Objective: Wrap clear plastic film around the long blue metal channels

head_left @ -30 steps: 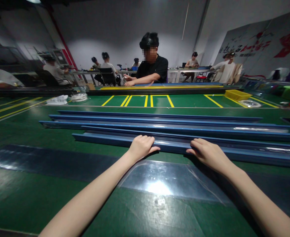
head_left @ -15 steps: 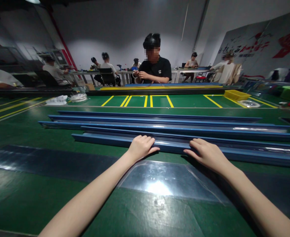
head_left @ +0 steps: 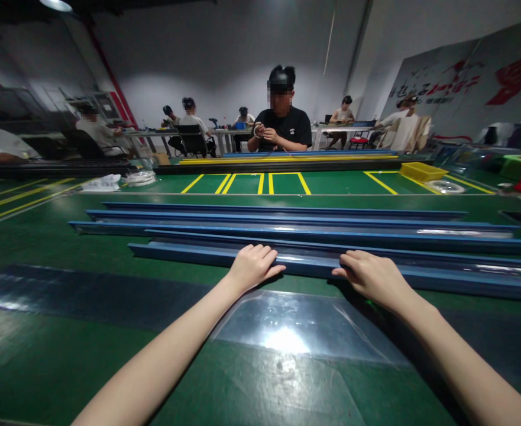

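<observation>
A long blue channel profile (head_left: 308, 263) lies across the green table in front of me. My left hand (head_left: 255, 264) is closed over its near wall, fingers hooked inside and thumb along the front. Further right, my right hand (head_left: 369, 271) grips the same wall, its fingertips curled over the edge and thumb on the near face. A clear plastic sheet (head_left: 304, 325) rests flat between my forearms, with a bright glare on it. Just beyond the held profile, more blue channel profiles (head_left: 198, 222) lie roughly parallel.
A dark flat strip (head_left: 87, 296) lies at the left. Yellow tape lines, a yellow tray (head_left: 422, 171) and a white coil (head_left: 140, 177) are on the far table part. A co-worker in black (head_left: 282, 127) sits opposite, handling something small. Other people sit at tables behind.
My hands and the blue profile stay almost in place. The view shifts very slightly. The co-worker opposite has moved their head and hands a little to the right.
</observation>
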Demonstrator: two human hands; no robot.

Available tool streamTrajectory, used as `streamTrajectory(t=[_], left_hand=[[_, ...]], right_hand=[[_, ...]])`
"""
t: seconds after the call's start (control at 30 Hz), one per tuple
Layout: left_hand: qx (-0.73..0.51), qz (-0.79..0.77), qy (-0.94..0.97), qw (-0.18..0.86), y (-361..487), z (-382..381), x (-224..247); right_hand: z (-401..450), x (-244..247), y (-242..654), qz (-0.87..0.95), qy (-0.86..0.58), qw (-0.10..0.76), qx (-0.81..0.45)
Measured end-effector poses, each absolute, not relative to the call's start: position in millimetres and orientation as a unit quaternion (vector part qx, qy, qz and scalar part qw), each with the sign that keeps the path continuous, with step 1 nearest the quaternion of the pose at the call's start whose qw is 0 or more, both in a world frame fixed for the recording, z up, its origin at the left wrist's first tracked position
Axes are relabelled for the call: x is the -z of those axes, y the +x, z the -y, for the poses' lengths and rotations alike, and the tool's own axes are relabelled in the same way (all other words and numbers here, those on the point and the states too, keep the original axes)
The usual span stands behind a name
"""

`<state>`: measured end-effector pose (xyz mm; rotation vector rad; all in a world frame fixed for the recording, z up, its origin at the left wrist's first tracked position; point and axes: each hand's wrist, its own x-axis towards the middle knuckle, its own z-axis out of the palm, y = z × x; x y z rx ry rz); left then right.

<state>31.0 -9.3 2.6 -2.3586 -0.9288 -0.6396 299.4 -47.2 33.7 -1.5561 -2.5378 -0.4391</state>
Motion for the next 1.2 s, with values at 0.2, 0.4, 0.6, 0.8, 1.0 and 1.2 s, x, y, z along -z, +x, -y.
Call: streamTrajectory(t=[0.2,0.4,0.6,0.8,1.0,1.2], left_hand=[[0.235,0.334,-0.873,0.266,31,10,-2],[0.233,0.338,-0.871,0.27,32,11,-3],[0.229,0.35,-0.869,0.265,33,10,-3],[0.226,0.352,-0.868,0.266,33,10,-3],[0.222,0.353,-0.87,0.264,32,10,-3],[0.223,0.353,-0.872,0.256,32,10,-2]], right_hand=[[49,-42,310,0.821,-0.559,0.026,0.112],[49,-46,340,0.793,-0.603,0.018,0.091],[49,-46,347,0.79,-0.606,0.002,0.094],[51,-36,318,0.831,-0.538,0.062,0.128],[52,-27,287,0.857,-0.471,0.131,0.161],[52,-31,286,0.844,-0.496,0.116,0.168]])
